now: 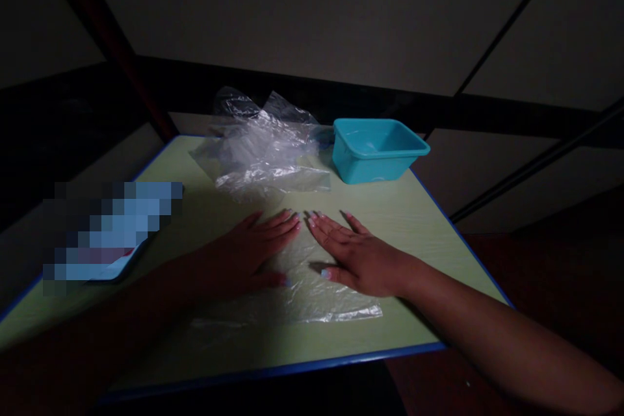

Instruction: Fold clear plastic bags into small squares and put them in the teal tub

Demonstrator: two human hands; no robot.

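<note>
A clear plastic bag [316, 296] lies spread flat on the light green table [414, 227], its near edge creased and shiny. My left hand [258, 244] rests palm down on it, fingers stretched out and pointing to the right. From the other side my right hand [353, 250] lies flat too, its fingertips almost meeting those of the left. Both hands cover part of the plastic and hold nothing. Just beyond them sits a crumpled heap of clear plastic bags [266, 146].
At the table's far right corner stands a turquoise plastic basket [375, 166]. A phone-like device with a lit, pixelated screen [127, 227] is at the left edge. Blue trim [312, 364] borders the table, and panelled walls [292, 13] rise close behind it. The room is dim.
</note>
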